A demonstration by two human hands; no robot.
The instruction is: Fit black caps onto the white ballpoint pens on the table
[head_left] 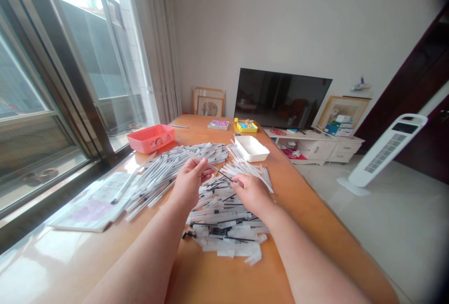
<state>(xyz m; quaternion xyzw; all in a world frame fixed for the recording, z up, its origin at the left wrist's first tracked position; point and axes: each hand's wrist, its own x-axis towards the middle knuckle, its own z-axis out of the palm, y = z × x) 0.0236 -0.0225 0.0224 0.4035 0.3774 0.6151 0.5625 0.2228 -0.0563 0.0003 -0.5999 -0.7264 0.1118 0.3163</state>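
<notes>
Papers (94,206): flat sheets at the table's left edge by the window, a pen lying across them.
Pink tray (151,138): far left on the table (217,280), beyond the pens.
Pen pile (168,166): white barrels fanned out left of the hands, reaching toward the white tray.
Left hand (189,184): raised over the piles, fingers (200,166) curled narrow and pinched on a white pen (209,167); the barrel sticks out to the right from between thumb and forefinger.
Refill (224,175): a thin dark rod, slanting between the two hands; its upper left end meets the pen's open end just beside the left fingertips, its lower right end sits in the right hand's pinch.
Right hand (253,192): knuckles up, thumb and forefinger closed on the refill, other fingers folded in; just above the lower pile.
Lower pile (224,224): white barrels mixed with dark refills, under and in front of both hands.
White tray (251,148): beyond the right hand, touching the far pens.
TV (280,99): dark, past the table's far end.
Fan (384,152): white tower on the floor, far right.
</notes>
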